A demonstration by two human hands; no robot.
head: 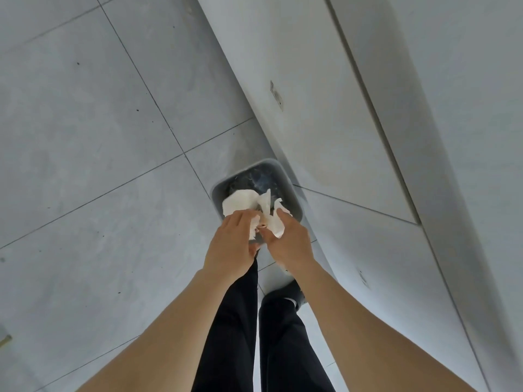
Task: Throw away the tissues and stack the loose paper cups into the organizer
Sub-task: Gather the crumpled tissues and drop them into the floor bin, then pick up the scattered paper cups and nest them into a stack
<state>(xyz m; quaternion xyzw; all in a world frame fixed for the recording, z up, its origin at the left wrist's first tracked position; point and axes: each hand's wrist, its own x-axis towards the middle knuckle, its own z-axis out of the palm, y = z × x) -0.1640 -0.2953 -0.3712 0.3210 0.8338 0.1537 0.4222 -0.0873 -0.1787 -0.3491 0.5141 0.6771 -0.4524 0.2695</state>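
We hold the tissues [249, 206] right over the bin [294, 199], a grey rounded-rectangle tub lined with a dark, glossy bag; nothing else shows inside it. Our left hand [236, 241] has its fingers closed on one crumpled white wad, and our right hand [288, 241] pinches another, soft and creased, with ragged corners sticking up. The bin stands on the smooth grey floor tiles [99, 137], close against the pale cabinet front [325, 108] on our right. Open floor spreads to our left; our dark trousers [235, 321] stand just behind the bin.
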